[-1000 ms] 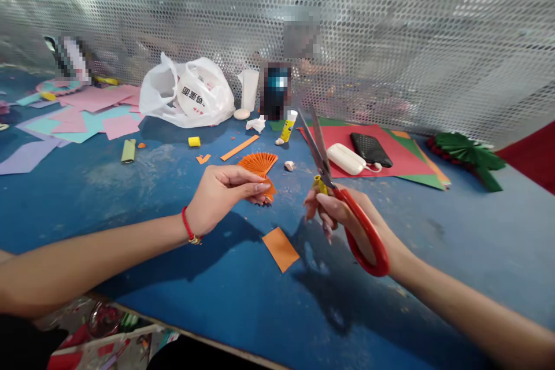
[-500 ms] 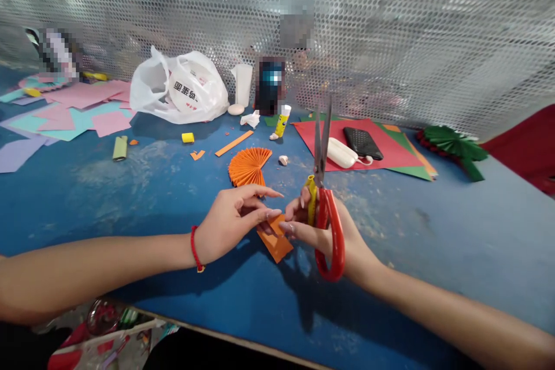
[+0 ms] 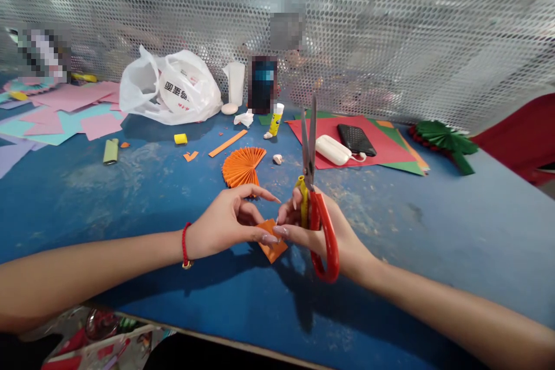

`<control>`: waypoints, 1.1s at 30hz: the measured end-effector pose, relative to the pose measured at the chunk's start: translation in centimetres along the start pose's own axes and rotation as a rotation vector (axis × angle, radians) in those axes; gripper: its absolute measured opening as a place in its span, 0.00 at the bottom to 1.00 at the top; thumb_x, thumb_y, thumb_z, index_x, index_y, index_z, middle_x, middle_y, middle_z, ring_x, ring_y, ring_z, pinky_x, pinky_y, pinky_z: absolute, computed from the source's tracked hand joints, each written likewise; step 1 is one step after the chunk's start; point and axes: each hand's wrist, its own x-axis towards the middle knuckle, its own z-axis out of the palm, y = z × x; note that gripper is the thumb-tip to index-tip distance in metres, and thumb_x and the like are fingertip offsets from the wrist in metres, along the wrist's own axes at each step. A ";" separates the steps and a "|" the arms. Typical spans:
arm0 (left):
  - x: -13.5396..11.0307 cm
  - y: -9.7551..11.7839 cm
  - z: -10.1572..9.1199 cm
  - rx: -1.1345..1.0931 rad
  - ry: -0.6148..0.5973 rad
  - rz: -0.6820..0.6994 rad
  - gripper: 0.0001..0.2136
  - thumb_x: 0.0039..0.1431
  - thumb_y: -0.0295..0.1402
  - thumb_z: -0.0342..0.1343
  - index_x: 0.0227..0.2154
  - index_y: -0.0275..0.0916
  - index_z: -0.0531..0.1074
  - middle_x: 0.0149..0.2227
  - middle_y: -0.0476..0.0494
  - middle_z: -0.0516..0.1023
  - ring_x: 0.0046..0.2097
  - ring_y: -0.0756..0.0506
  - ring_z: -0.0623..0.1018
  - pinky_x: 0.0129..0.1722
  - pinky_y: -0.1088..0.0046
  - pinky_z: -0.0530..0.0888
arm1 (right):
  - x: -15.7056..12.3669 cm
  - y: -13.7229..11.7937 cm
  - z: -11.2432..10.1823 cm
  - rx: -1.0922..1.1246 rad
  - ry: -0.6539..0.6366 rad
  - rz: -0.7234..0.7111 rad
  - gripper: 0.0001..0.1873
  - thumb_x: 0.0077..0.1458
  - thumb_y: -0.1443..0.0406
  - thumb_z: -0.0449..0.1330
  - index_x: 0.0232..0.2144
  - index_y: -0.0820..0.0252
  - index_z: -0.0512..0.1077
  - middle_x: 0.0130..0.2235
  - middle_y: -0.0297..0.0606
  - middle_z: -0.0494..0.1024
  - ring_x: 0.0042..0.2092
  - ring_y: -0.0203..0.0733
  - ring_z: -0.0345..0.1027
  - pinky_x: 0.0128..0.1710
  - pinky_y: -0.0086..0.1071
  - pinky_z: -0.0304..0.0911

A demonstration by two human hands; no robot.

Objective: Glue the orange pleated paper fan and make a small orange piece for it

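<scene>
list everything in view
scissors: 1, red-handled, front
tube: 1, yellow, front
paper piece: 1, orange, front
pleated fan: 1, orange, centre
strip: 1, orange, centre
scraps: several, orange, scattered
cap: 1, yellow, left
lighter: 1, green, left
plastic bag: 1, white, back
printed tube: 1, yellow, back
corded case: 1, white, right
pouch: 1, black, right
sheets: several, multicoloured, both sides
pleated paper: 1, green, right
table: 1, blue, beneath
panel: 1, silver, behind
left hand: 1, front
right hand: 1, front
</scene>
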 end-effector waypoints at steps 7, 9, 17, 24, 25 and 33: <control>-0.1 -0.1 -0.5 -0.013 -0.052 -0.033 0.27 0.42 0.27 0.73 0.46 0.35 0.67 0.22 0.53 0.78 0.27 0.48 0.81 0.29 0.79 0.75 | -0.1 0.1 0.2 0.016 -0.026 0.052 0.24 0.44 0.65 0.72 0.32 0.56 0.59 0.31 0.30 0.76 0.30 0.35 0.73 0.31 0.30 0.71; -0.1 -0.1 -0.5 -0.009 -0.048 -0.033 0.27 0.43 0.27 0.73 0.45 0.35 0.67 0.23 0.52 0.79 0.27 0.49 0.81 0.29 0.79 0.75 | -0.1 -0.1 0.1 0.003 -0.020 0.056 0.24 0.42 0.65 0.73 0.31 0.56 0.59 0.31 0.29 0.76 0.30 0.35 0.72 0.30 0.30 0.70; 0.2 0.9 -1.1 0.106 -0.129 -0.089 0.10 0.48 0.31 0.70 0.28 0.32 0.75 0.22 0.48 0.80 0.22 0.54 0.78 0.20 0.86 0.69 | 0.1 -0.8 -0.7 -0.047 0.012 0.018 0.22 0.46 0.63 0.70 0.33 0.55 0.58 0.30 0.31 0.77 0.30 0.34 0.70 0.29 0.29 0.68; -0.1 1.2 -1.4 0.159 -0.158 -0.066 0.08 0.54 0.36 0.67 0.28 0.34 0.80 0.26 0.44 0.82 0.25 0.52 0.80 0.19 0.86 0.68 | 0.3 -1.2 -0.5 -0.028 -0.008 0.018 0.23 0.47 0.63 0.70 0.33 0.55 0.57 0.30 0.29 0.76 0.29 0.33 0.70 0.28 0.28 0.67; -0.2 1.3 -1.4 0.155 -0.146 -0.061 0.08 0.54 0.35 0.67 0.28 0.34 0.80 0.25 0.44 0.82 0.24 0.52 0.80 0.19 0.86 0.69 | 0.3 -1.2 -0.4 -0.028 -0.009 0.015 0.23 0.47 0.63 0.70 0.34 0.55 0.58 0.30 0.29 0.76 0.29 0.32 0.69 0.28 0.28 0.66; -0.5 1.8 -1.2 0.034 0.183 0.214 0.06 0.54 0.32 0.67 0.25 0.36 0.80 0.24 0.47 0.81 0.23 0.54 0.77 0.23 0.84 0.73 | 0.1 -1.4 -0.7 -0.090 -0.094 0.014 0.18 0.56 0.52 0.64 0.36 0.58 0.64 0.29 0.29 0.71 0.26 0.30 0.65 0.26 0.26 0.65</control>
